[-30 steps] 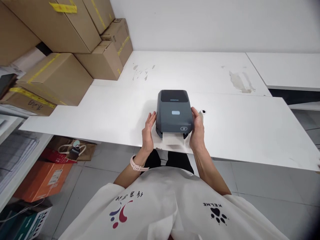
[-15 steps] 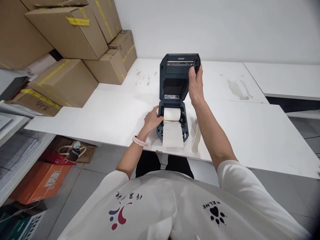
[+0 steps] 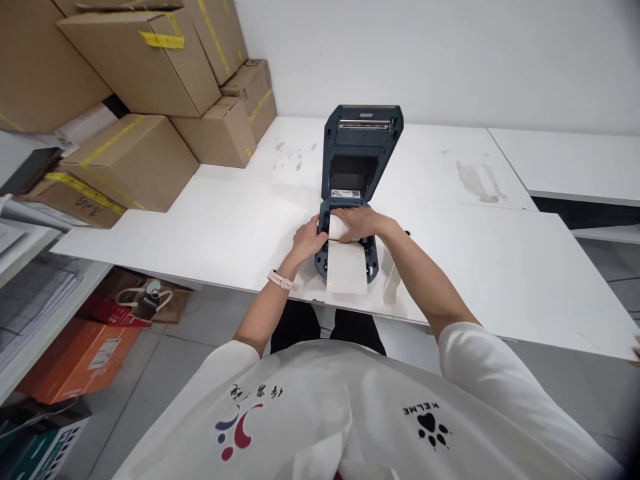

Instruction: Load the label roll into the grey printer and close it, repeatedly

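A dark label printer (image 3: pixel 328 150) stands on the white table with its lid raised. Inside its base lies a white label roll (image 3: pixel 337 229), and a strip of label paper (image 3: pixel 347 268) runs from it over the front edge. My left hand (image 3: pixel 307 240) grips the left wall of the base, thumb over the rim beside the roll. Laid across the roll from the right is my right hand (image 3: pixel 358 223), its fingers curved over the top and covering much of it. To the right of the printer, a loose strip of backing paper (image 3: pixel 391 287) lies near the table's front edge.
Cardboard boxes (image 3: pixel 133 160) with yellow tape are stacked at the left of the white table (image 3: pixel 250 227). Below on the left, an orange box (image 3: pixel 75 360) and a bag stand by a shelf. A white wall (image 3: pixel 425 60) rises behind the table.
My right hand has let go of the raised lid and come down onto the label roll. The lid stays up by itself. My left hand keeps its place on the base.
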`<state>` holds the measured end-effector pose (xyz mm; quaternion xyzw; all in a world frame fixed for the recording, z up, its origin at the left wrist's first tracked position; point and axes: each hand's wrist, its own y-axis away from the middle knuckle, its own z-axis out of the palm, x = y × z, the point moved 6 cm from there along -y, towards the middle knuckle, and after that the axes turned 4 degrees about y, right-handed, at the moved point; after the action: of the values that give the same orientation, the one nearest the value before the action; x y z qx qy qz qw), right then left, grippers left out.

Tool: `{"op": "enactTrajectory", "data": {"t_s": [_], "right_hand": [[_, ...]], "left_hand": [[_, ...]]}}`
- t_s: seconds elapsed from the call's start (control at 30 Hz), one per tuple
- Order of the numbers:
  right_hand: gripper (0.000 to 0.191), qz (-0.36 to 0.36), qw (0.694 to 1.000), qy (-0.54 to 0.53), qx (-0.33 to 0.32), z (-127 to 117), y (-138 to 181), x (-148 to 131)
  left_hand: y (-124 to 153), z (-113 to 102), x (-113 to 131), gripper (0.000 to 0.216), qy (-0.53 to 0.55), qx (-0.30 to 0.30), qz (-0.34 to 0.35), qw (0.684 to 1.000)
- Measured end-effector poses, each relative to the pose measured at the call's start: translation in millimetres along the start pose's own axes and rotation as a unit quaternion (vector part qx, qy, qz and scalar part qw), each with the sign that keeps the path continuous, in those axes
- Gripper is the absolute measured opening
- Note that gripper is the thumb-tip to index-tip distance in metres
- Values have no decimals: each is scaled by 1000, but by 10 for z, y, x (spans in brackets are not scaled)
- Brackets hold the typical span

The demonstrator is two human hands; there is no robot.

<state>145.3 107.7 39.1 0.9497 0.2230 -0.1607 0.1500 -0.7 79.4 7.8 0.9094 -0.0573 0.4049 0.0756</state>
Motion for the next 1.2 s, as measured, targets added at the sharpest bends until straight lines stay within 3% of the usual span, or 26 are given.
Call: {"op": "enactTrajectory", "data": {"t_s": [0.13, 0.27, 0.4, 0.5, 0.63, 0.8, 0.97, 1.13, 1.2], "right_hand": [[75, -12, 999, -35, -25, -67, -41, -7], [78, -102, 975, -198, -24, -345, 329, 76], [92, -113, 925, -349, 96, -667, 717, 497], [93, -92, 875, -429, 206, -749, 790, 949], [94, -20, 825, -489, 282, -557, 581, 1553], [93, 70, 792, -525, 304, -143, 295, 2012], [96, 101, 788, -531, 296, 93, 312, 2113], [75, 85, 767, -542, 332, 229, 853, 2076], [66, 70, 787, -531, 308, 336, 1073, 1946]], "left_hand": [[5, 4, -29, 65, 32, 1, -1, 999], [-1, 27, -71, 67, 50, -1, 7, 999], [0, 50, -102, 68, 88, 1, 15, 996], [3, 49, -105, 70, 100, 10, 8, 995], [11, 37, -84, 69, 103, 16, -2, 995], [10, 49, -94, 71, 130, 15, -3, 991], [12, 50, -109, 72, 147, 20, -2, 989], [18, 61, -112, 73, 165, 8, -3, 986], [14, 75, -124, 73, 170, 3, -8, 985]]}}
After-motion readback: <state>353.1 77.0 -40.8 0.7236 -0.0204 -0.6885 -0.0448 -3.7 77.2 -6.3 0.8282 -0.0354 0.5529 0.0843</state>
